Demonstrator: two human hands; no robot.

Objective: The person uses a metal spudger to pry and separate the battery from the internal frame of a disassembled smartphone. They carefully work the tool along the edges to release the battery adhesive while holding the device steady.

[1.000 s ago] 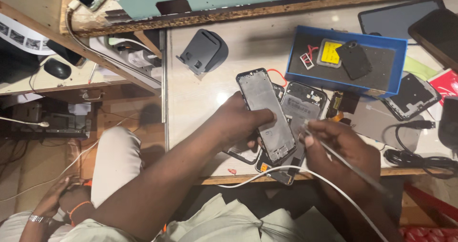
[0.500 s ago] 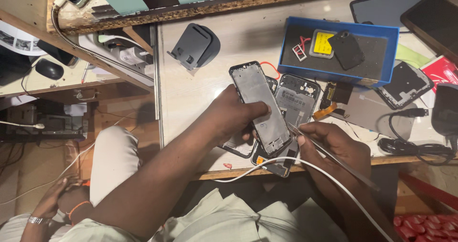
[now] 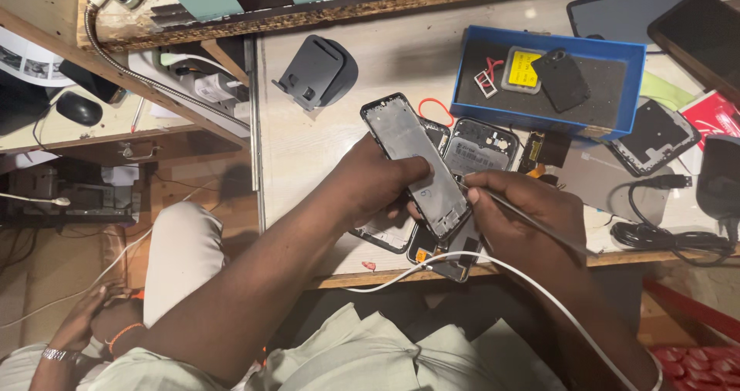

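My left hand grips a phone frame, a grey rectangular panel with a dark rim, tilted above the wooden workbench. My right hand holds a thin metal tool with its tip at the frame's right edge. More opened phone parts lie under and beside the frame. A white cable runs across the bench's front edge toward my right arm.
A blue tray with small parts sits at the back right. A dark phone stand is behind my left hand. Black cables and dark panels lie at the right. Another person's hands show at the lower left.
The tip of the tool in my right hand has come up against the frame's right edge. My left hand keeps its hold on the frame.
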